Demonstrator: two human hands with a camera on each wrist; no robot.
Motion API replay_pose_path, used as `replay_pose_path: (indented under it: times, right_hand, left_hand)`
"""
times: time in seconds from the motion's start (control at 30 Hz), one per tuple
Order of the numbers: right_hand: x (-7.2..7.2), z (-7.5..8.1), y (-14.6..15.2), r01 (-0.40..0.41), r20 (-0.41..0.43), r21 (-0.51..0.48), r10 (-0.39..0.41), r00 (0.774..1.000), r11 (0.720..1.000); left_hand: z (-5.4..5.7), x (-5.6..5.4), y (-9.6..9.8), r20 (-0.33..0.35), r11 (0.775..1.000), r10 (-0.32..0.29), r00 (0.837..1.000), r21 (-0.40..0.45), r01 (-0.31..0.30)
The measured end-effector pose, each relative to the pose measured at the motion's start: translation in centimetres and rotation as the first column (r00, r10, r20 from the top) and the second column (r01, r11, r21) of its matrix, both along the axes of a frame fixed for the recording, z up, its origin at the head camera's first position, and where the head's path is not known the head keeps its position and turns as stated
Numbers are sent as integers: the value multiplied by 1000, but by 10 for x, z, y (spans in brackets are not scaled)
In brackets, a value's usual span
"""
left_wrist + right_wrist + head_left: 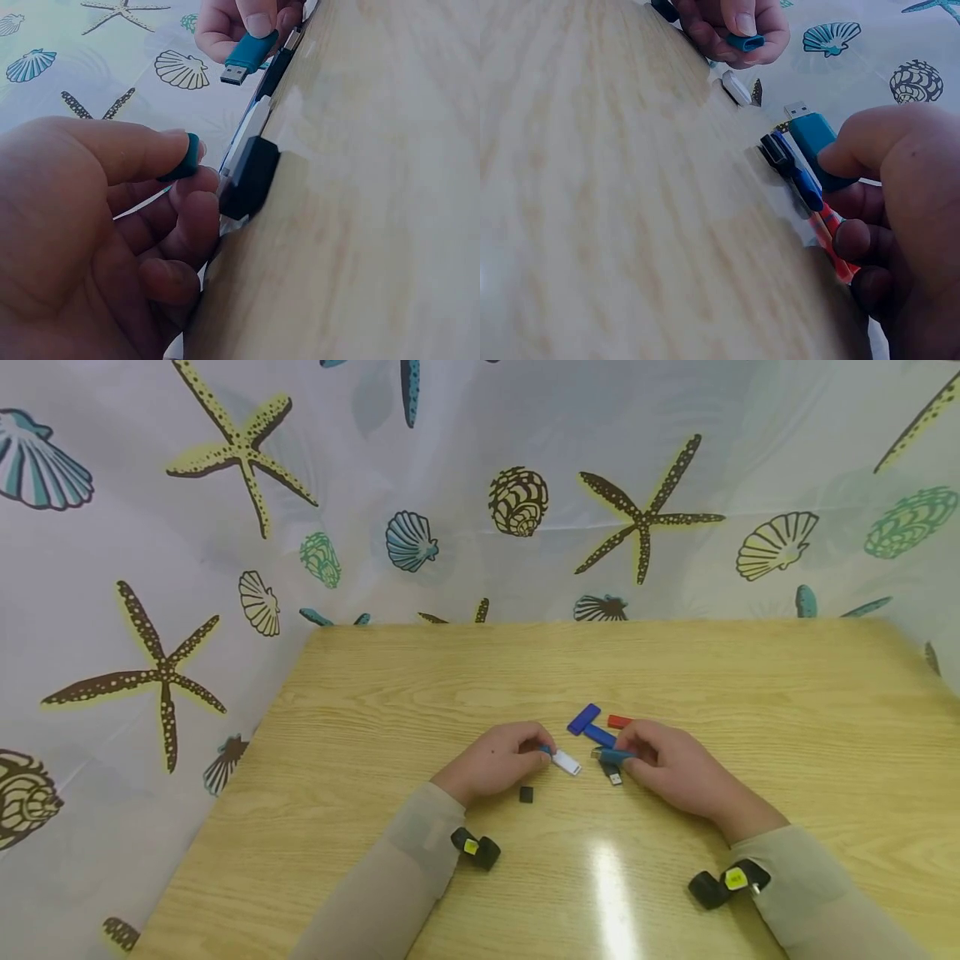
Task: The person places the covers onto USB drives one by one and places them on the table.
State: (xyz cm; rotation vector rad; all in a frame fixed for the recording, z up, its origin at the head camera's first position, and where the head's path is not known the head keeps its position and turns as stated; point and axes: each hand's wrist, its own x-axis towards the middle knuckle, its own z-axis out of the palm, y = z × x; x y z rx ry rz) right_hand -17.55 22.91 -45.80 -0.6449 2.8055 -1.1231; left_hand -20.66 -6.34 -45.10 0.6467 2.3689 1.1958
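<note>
Between thumb and fingertips, my left hand (498, 762) pinches a small teal cap (746, 43), its hollow end showing in the right wrist view. My right hand (678, 768) grips a teal USB flash drive (814, 139) by its body; the bare metal plug points toward the left hand. Cap and drive are apart. A white USB stick (567, 762) lies on the table just beside the left fingertips. Below the right hand's drive lies a dark USB stick (613, 775) with its metal plug showing, partly covered from the head view.
Beyond the hands lie a dark blue stick (583, 718), another blue stick (599, 735) and a red stick (619, 722) partly behind the right hand. A small black piece (527, 794) sits near the left wrist. A shell-patterned curtain (450, 460) borders the wooden table (420, 677).
</note>
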Motion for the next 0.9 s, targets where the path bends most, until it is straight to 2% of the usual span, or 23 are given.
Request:
replay_pose_path:
  times: [0.4,0.63,0.9]
  right_hand:
    - [1,1,-3,-8,-14,-15,8,1000,1000]
    - [1,-1,-6,-20,12,-31,20,1000,999]
    - [1,-2,-11,1,-20,-11,-1,1000,1000]
  left_hand:
    - [0,1,1,-1,1000,-3,1000,-8,3]
    - [0,0,3,-13,1000,-12,1000,-15,12]
    - [0,0,2,-19,1000,-19,1000,-22,19]
